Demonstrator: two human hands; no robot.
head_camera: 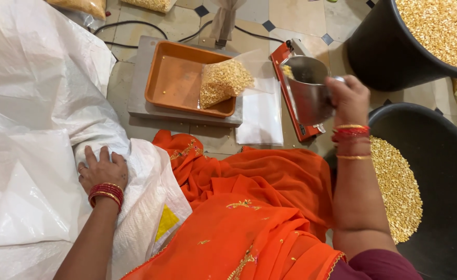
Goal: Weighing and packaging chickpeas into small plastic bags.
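Steel scoop [307, 93] looks rigid, slick, light; my right hand [348, 99] closes round its handle, left hand [101, 171] lies flat, open, on soft sack [140, 207].

garment: orange, gold embroidery | sleeve: maroon | left hand [102, 171]: red-gold bangles, ring | right hand [348, 98]: red-gold bangles

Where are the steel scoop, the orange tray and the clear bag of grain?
steel scoop [307, 92], head view, on its outer side wall
orange tray [172, 82], head view, on its bare floor
clear bag of grain [222, 82], head view, on its filled middle
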